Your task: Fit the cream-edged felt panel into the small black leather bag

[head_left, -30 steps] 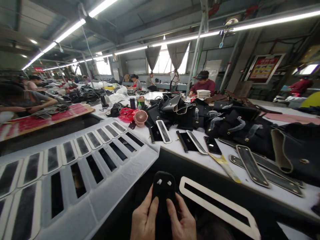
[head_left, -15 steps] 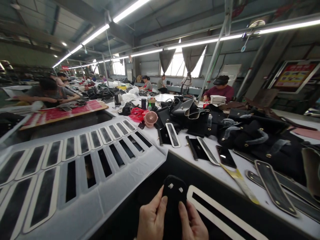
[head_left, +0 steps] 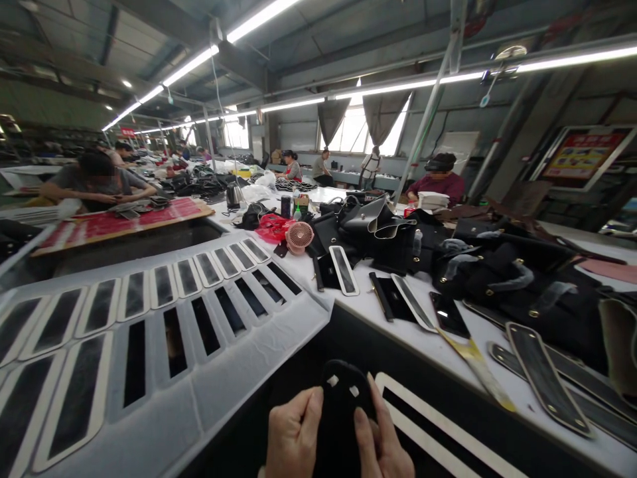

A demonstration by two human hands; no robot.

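Holding low in front, by fingers of bare left hand (head_left: 293,431) and right hand (head_left: 385,441) clamped on opposite edges, a black, flat, round-ended, cloth-like strip (head_left: 342,413). Probably light, bendable; best gripped along edges.

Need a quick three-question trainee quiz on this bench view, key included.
1. True or false: the left hand and the right hand both hold the black piece.
2. How many pale patches show near that piece's far end? A) one B) two C) four
3. Fill in: the pink fan stands beside a ____ plastic bag.

Key: 1 true; 2 B; 3 red.
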